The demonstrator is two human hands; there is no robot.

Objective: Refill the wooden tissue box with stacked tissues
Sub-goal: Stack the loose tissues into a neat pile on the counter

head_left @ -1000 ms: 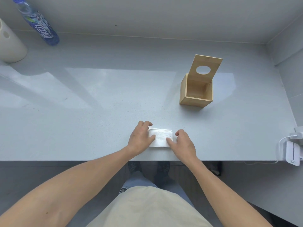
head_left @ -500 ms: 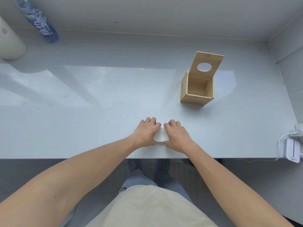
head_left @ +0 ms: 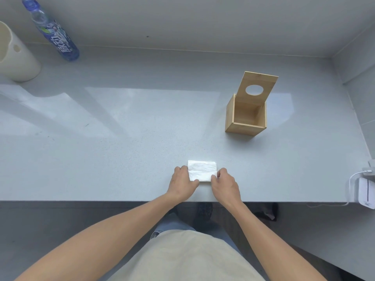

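A white stack of folded tissues (head_left: 202,170) lies flat on the grey counter near its front edge. My left hand (head_left: 182,184) rests at the stack's near left corner and my right hand (head_left: 225,185) at its near right corner, fingertips pinching the edges. The wooden tissue box (head_left: 245,120) stands apart, farther back and to the right. Its lid (head_left: 257,89), with a round hole, is swung up and the inside looks empty.
A blue-labelled water bottle (head_left: 54,35) lies at the far left against the wall, beside a cream cylinder (head_left: 15,57). A white device with a cable (head_left: 365,191) sits at the right edge. The counter's front edge (head_left: 81,200) runs just under my wrists.
Half a second ago both hands were pressed together over the tissues, covering most of the stack. They have since drawn apart and back to its near corners, and the stack lies uncovered.
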